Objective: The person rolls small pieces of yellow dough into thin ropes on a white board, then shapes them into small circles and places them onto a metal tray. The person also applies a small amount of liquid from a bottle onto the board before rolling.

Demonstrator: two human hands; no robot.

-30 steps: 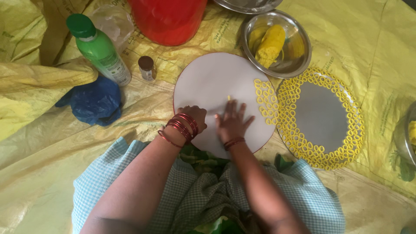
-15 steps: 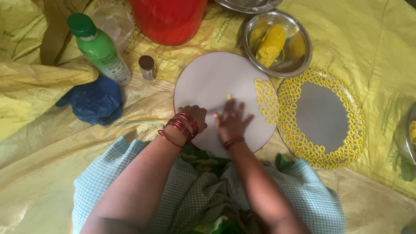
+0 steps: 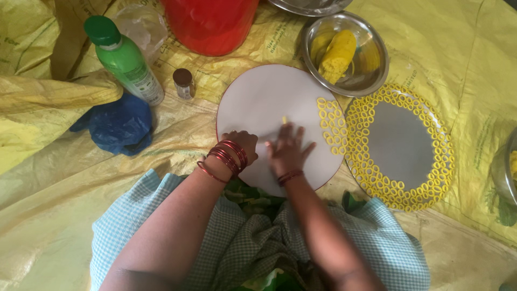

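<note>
From the head camera I looked straight down on a round white board (image 3: 258, 102) lying on yellow sheeting (image 3: 474, 48) before a seated person. The right hand (image 3: 287, 151) lay flat on the board near its centre, fingers spread apart and pressed down over a thin yellow dough strip (image 3: 284, 120), whose tip showed just past the fingertips at twelve o'clock. The left hand (image 3: 240, 146), with red bangles (image 3: 226, 159) at the wrist, rested curled at the board's near edge, at about seven o'clock; I could not tell whether it gripped anything.

Small yellow rings (image 3: 331, 126) sat in rows on the board at three o'clock, just beside the right hand. Farther right a steel plate (image 3: 401, 145) carried rings all round its rim. At one o'clock a steel bowl (image 3: 371, 59) held a lump of yellow dough (image 3: 338, 54). At eleven o'clock stood a small jar (image 3: 184, 83) and a green bottle (image 3: 126, 62), with a blue bag (image 3: 116, 126) at nine and a red bucket (image 3: 210, 24) at twelve.

I judged the main risk to be the right palm drifting sideways into the finished rings and flattening them. Uneven pressure could also break the strip or roll it thin in places.
</note>
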